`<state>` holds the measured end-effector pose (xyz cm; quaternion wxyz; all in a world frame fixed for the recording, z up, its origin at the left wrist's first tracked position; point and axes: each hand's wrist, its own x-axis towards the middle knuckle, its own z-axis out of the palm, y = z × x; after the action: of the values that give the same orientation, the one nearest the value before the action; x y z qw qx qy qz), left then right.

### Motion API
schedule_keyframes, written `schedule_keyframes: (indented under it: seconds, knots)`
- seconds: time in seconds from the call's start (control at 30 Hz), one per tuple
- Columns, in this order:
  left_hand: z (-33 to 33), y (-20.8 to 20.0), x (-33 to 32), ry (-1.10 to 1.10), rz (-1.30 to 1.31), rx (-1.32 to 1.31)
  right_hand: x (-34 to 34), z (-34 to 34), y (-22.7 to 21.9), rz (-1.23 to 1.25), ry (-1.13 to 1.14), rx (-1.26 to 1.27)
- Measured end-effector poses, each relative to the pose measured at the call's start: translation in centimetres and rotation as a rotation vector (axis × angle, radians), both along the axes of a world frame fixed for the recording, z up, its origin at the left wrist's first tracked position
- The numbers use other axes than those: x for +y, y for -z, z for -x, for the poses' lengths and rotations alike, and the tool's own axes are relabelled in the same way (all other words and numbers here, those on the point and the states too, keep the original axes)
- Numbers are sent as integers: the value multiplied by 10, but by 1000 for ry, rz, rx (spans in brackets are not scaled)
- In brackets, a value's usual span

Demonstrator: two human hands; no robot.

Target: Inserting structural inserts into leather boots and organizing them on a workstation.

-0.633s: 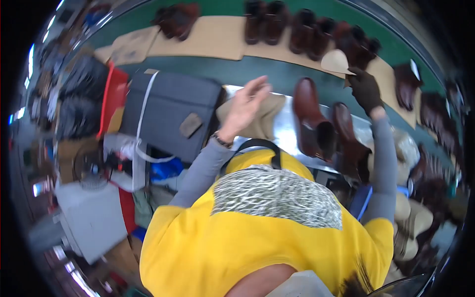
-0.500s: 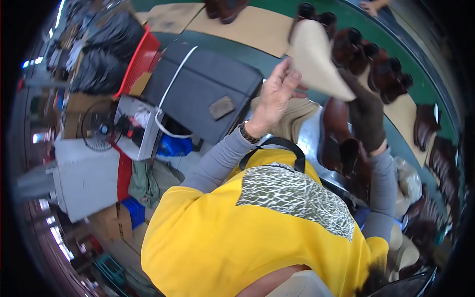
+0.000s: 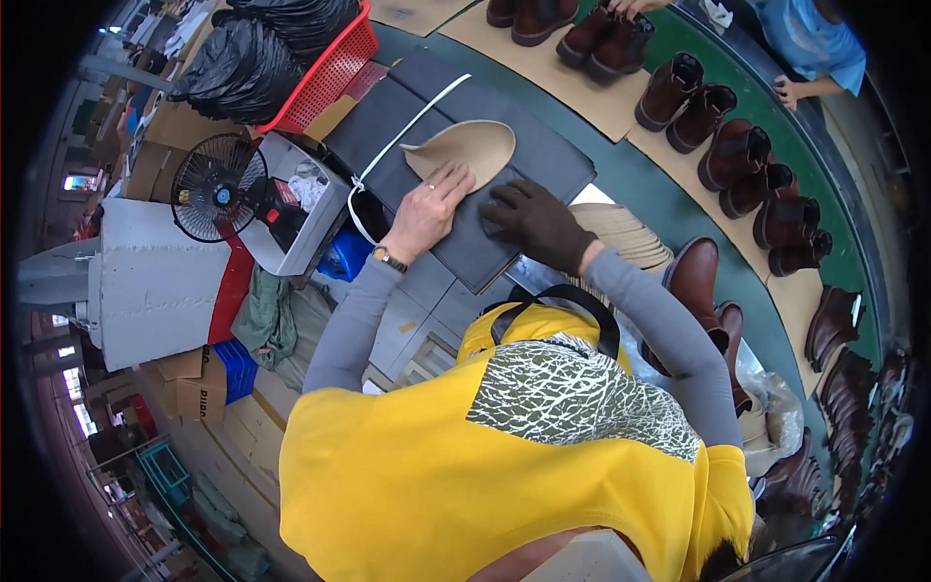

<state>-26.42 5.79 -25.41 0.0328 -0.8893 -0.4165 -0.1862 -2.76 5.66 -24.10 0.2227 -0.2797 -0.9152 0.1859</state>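
My bare left hand (image 3: 433, 210), with a ring and a wristwatch, holds the lower edge of a beige curved insert (image 3: 475, 145). The insert rests on a black box (image 3: 543, 160), its rounded end away from me and a pointed tip at the left. Beside it, my right hand (image 3: 538, 223) in a dark brown glove reaches onto the box with curled fingers; what lies under them is hidden. Close to my right wrist is a stack of similar beige pieces (image 3: 626, 233). Brown boots (image 3: 693, 281) lie by my right forearm.
Dark brown boots (image 3: 732, 155) line the cardboard strips (image 3: 611, 107) on the green bench. Another person's hand (image 3: 635, 8) touches boots at the top; a person in blue (image 3: 810, 44) stands beyond. Left are a red basket (image 3: 325, 82), a fan (image 3: 221, 189) and a white strap (image 3: 412, 126).
Both hands have moved left with the beige insert, from above the boots down onto the black box. My right glove has left the insert and covers where a small grey-brown pad lay.
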Motion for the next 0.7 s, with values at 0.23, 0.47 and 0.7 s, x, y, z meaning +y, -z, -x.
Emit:
schedule_keyframes:
  seconds: [0.23,0.47,0.7]
  knots:
    - [12,-23,-3,91,245,-49,8,-6,-6,-84,-225,55]
    - [16,-7,11,77,66,-107,1,3,-19,-139,-15,67]
    - [13,-22,59,-114,287,-456,-1,14,-21,-101,-67,-19]
